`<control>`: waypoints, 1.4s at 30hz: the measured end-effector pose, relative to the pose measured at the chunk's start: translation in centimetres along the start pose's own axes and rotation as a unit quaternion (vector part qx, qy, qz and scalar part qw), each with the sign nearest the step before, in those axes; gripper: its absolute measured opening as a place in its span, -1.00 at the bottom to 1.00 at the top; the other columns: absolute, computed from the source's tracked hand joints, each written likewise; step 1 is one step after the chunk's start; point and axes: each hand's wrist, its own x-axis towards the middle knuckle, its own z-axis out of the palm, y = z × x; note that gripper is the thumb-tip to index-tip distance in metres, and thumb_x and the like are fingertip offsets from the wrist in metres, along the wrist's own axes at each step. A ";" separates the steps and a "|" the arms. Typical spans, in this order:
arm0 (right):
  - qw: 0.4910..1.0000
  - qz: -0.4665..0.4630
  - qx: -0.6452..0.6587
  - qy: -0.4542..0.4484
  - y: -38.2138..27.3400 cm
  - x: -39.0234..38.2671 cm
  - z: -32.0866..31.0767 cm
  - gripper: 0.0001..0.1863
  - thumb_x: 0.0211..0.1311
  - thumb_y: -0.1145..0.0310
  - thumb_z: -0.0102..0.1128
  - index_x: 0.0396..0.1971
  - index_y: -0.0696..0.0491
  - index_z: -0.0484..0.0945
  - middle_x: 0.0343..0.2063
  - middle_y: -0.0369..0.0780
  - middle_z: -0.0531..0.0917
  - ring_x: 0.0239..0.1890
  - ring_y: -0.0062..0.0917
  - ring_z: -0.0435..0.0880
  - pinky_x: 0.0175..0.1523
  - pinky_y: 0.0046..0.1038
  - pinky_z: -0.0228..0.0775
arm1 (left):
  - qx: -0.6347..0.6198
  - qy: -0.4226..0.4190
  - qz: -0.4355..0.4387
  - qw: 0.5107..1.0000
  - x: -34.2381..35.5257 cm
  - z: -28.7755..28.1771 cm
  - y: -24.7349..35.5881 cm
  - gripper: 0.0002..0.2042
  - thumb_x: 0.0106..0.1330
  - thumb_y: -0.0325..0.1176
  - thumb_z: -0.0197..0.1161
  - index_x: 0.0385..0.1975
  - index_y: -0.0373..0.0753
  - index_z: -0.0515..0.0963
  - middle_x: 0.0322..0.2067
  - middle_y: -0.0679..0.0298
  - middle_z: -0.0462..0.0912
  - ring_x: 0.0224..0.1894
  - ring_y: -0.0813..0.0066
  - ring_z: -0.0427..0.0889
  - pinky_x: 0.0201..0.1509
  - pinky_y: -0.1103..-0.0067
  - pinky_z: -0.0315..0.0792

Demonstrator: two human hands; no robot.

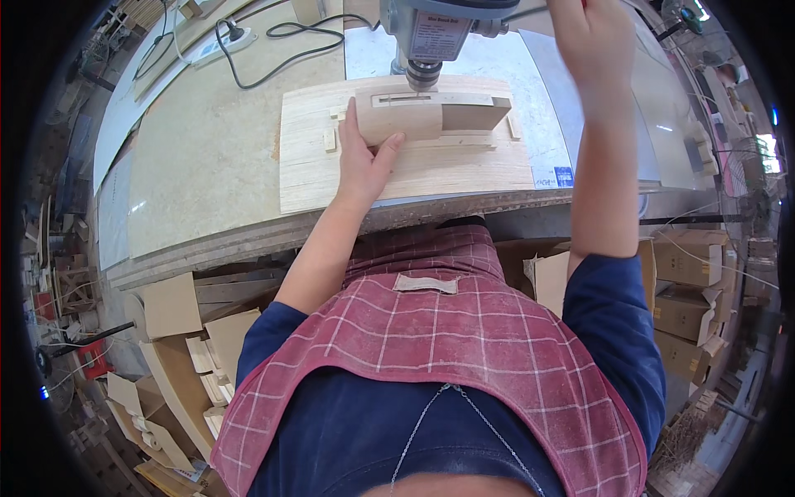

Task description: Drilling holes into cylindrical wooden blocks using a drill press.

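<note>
My left hand (364, 161) grips the left end of a pale wooden piece (406, 120), its thumb on the near face and a finger stretched along the end. A narrow slot runs along the top strip of this piece. The piece lies on a flat wooden board (319, 182) with small wooden strips fixed round it. Just above the slot hangs the chuck of a bench drill press (424, 74); any bit in it is hard to make out. Up at the right, my right hand (592, 41) is closed on a red handle, mostly cut off by the upper edge.
A power strip (217, 48) and black cable (298, 73) lie at the far left of the worktable (207, 166). Open cardboard boxes stand below on both sides, the left box (178, 389) holding wooden pieces. The table's front edge (248, 240) runs close before my apron.
</note>
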 end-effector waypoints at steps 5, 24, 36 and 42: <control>0.995 -0.004 -0.011 -0.098 3.3 4.7 1.3 -0.63 0.10 0.23 -0.11 -0.62 0.26 0.46 -0.67 0.02 0.49 -0.56 -0.22 0.51 -0.41 -0.33 0.29 | -0.014 -0.042 -0.035 0.998 0.4 2.1 -0.5 -0.17 0.08 -0.32 0.28 0.23 -0.40 -0.16 -0.02 -0.01 0.19 -0.04 0.21 0.41 -0.06 0.50 0.41; 0.985 0.012 0.171 0.004 2.4 -6.7 0.5 -0.88 0.12 0.47 0.10 -0.56 0.15 0.45 -0.76 -0.28 0.39 -0.71 -0.65 0.32 -0.59 -0.61 0.16 | 0.047 0.007 0.074 0.996 0.3 2.9 -1.5 -0.20 0.09 -0.29 0.25 0.22 -0.40 -0.12 -0.04 -0.05 0.23 -0.05 0.13 0.40 -0.04 0.43 0.36; 0.971 -0.033 0.218 0.091 4.5 -13.1 4.7 -0.98 0.07 0.60 0.04 -0.48 0.20 0.45 -0.68 -0.25 0.38 -0.67 -0.62 0.27 -0.57 -0.61 0.07 | 0.015 0.003 0.060 0.998 0.4 3.2 -2.2 -0.19 0.08 -0.30 0.27 0.23 -0.39 -0.12 -0.03 -0.04 0.23 -0.05 0.17 0.41 -0.06 0.45 0.38; 0.970 -0.074 0.206 0.108 5.9 -14.6 6.4 -0.93 0.11 0.60 -0.03 -0.40 0.20 0.43 -0.62 -0.26 0.39 -0.63 -0.64 0.26 -0.53 -0.62 0.06 | 0.018 0.006 0.051 0.999 0.2 3.0 -1.6 -0.18 0.07 -0.28 0.28 0.23 -0.39 -0.12 -0.03 -0.05 0.23 -0.04 0.13 0.41 -0.03 0.44 0.37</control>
